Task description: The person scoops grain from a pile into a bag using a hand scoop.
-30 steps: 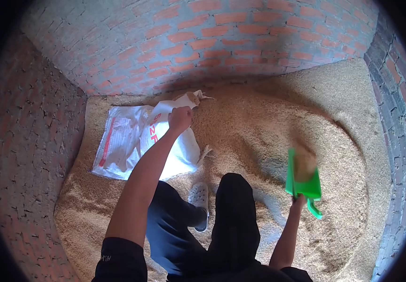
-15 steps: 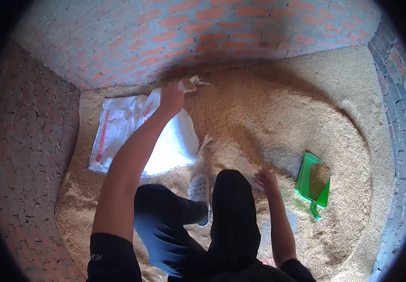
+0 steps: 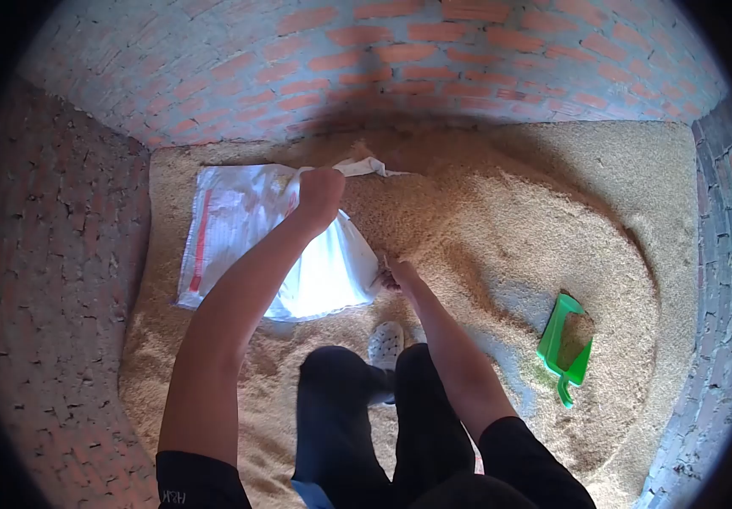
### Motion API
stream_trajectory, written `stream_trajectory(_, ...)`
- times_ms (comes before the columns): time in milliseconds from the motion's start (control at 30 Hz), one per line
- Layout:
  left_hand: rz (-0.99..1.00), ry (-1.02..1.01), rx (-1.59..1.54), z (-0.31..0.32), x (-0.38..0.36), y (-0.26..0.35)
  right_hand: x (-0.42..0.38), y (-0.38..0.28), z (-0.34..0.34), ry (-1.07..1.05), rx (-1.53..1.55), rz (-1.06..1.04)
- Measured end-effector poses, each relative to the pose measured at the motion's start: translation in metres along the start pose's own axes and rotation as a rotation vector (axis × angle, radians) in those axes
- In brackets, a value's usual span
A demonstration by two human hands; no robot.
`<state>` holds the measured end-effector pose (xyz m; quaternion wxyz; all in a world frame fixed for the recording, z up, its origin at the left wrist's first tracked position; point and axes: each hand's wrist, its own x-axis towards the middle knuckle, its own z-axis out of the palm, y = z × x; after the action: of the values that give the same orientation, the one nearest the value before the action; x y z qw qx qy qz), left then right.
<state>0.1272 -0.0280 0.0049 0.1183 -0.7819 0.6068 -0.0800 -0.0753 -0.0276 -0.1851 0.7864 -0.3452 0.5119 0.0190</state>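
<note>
A white woven sack (image 3: pixel 247 204) with a red stripe lies on the heap of grain husks (image 3: pixel 544 220), its mouth facing right. My left hand (image 3: pixel 322 195) is closed in a fist on the upper edge of the mouth, where a loose white flap sticks out beyond it. At the lower corner of the mouth, my right hand (image 3: pixel 395 275) has its fingers bent round the sack's edge; they are partly in shadow. Husks lie against the opening between both hands.
A green dustpan (image 3: pixel 553 335) with husks in it rests on the pile to the right. Brick walls (image 3: pixel 442 51) enclose the husks at the back and both sides. A patch of grey floor (image 3: pixel 519 297) shows through. My shoe (image 3: pixel 385 343) stands below the sack.
My right hand has moved up and left from beside my knee to the sack's lower corner. My left hand stays on the upper edge. My legs have shifted slightly.
</note>
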Motion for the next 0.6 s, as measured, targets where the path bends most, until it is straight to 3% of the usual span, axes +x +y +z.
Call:
stream_trajectory(67, 0.002, -0.003, -0.017, -0.014, -0.002, -0.032, -0.030, -0.008, 0.019, 0.005, 0.024, -0.086)
stream_trajectory(167, -0.158, 0.070, -0.022, -0.052, -0.019, -0.106, -0.090, -0.038, 0.055, -0.021, -0.037, -0.247)
stream_trajectory(200, -0.138, 0.210, -0.103, -0.044, -0.025, -0.150, -0.117, -0.051, 0.075, -0.062, -0.101, -0.326)
stream_trajectory(300, -0.258, 0.271, -0.172, -0.129, -0.051, -0.240, -0.215, -0.142, 0.147, -0.160, -0.061, -0.377)
stream_trajectory(333, -0.304, 0.195, -0.125, -0.170, -0.057, -0.267, -0.244, -0.171, 0.173, -0.172, -0.128, -0.378)
stream_trajectory(367, -0.215, 0.348, -0.087, -0.171, -0.066, -0.314, -0.272, -0.198, 0.198, -0.181, -0.190, -0.380)
stream_trajectory(400, -0.234, 0.402, -0.269, -0.191, -0.074, -0.347, -0.299, -0.221, 0.222, -0.260, -0.235, -0.396)
stream_trajectory(433, -0.211, 0.443, -0.110, -0.202, -0.080, -0.389, -0.322, -0.238, 0.246, -0.337, -0.276, -0.412)
stream_trajectory(533, -0.376, 0.326, -0.117, -0.302, -0.106, -0.446, -0.368, -0.259, 0.312, -0.503, -0.199, -0.617)
stream_trajectory(600, -0.324, 0.336, -0.055, -0.309, -0.142, -0.526, -0.405, -0.275, 0.345, -0.570, -0.197, -0.676)
